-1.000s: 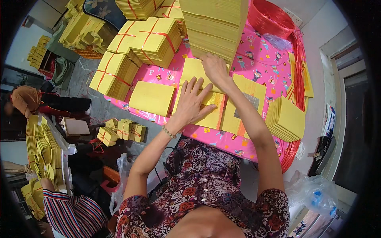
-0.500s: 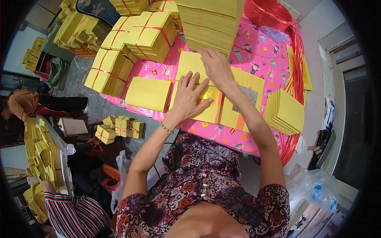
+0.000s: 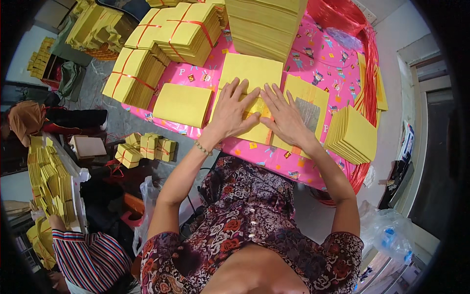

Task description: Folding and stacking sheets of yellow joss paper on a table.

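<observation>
A sheet of yellow paper [image 3: 252, 69] lies before me on the pink patterned tablecloth [image 3: 313, 172]. My left hand [image 3: 232, 112] rests flat on the paper with its fingers spread. Beside it, my right hand [image 3: 288, 117] presses down with fingers stretched out, the two thumbs close together. Under and between the hands shows a sheet with a gold patch and an orange band. To the right is a yellow sheet with a silver patch [image 3: 308, 113]. A folded yellow paper bundle [image 3: 182, 104] lies to the left, and fanned folded papers [image 3: 353, 134] stand at the right.
A tall stack of yellow paper [image 3: 263, 29] rises at the back. Yellow bundles tied with red strips [image 3: 188, 34] stand at the back left. Red strips [image 3: 368, 73] hang along the right. A person in a striped top [image 3: 90, 259] works at lower left.
My right hand has come back toward me from the sheet's far edge and now lies flat beside the left hand. The left hand stays on the paper.
</observation>
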Demonstrator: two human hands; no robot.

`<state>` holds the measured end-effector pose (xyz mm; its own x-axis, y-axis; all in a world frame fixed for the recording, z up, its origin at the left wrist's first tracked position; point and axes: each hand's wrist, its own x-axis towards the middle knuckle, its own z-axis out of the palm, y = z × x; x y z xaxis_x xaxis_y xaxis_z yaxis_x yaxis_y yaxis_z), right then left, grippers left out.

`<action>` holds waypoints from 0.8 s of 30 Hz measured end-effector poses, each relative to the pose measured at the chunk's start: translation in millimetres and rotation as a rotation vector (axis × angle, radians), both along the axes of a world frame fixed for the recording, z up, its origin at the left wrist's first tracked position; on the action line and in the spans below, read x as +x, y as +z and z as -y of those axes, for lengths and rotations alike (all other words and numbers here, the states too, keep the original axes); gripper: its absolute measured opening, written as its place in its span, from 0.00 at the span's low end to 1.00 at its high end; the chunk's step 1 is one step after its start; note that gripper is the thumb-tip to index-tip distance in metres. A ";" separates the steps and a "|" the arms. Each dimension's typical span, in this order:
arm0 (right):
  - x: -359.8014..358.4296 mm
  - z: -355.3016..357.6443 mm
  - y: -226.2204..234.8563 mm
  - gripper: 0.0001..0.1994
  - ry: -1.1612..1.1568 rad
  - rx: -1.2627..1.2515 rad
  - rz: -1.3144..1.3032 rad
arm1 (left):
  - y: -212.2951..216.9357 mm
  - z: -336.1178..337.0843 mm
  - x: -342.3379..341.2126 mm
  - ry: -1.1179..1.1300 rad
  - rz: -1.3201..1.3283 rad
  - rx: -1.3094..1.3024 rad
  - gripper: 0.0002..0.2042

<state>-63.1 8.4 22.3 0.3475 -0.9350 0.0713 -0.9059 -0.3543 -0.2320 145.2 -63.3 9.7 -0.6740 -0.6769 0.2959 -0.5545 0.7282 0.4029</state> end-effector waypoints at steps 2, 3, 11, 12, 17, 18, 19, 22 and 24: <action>-0.6 1.0 -2.7 0.37 -0.008 -0.001 -0.013 | 0.1 3.3 4.3 -0.037 0.014 0.018 0.33; 0.1 1.7 -2.6 0.37 -0.005 0.000 -0.013 | 0.1 4.7 8.2 -0.034 0.014 0.019 0.33; 3.7 5.1 4.1 0.38 -0.022 0.006 -0.080 | -0.2 14.1 29.9 0.016 0.145 0.021 0.35; 5.0 6.3 6.8 0.38 -0.021 0.005 -0.080 | -0.7 14.3 30.0 0.015 0.168 0.023 0.35; 16.3 20.3 8.5 0.40 0.084 -0.002 -0.109 | -2.0 14.4 29.4 0.005 0.158 0.027 0.35; 15.8 20.3 4.1 0.40 0.082 -0.004 -0.110 | -2.7 13.8 30.0 0.003 0.148 0.037 0.35; 15.1 19.5 -0.7 0.40 0.086 -0.008 -0.049 | -3.6 14.2 30.4 0.001 0.147 0.036 0.35; 14.3 19.4 -5.3 0.40 0.093 -0.009 0.001 | -4.3 14.2 32.7 -0.003 0.132 0.037 0.35; 13.9 19.9 -6.1 0.40 0.094 -0.010 -0.010 | -3.0 17.2 36.6 -0.004 0.090 0.067 0.35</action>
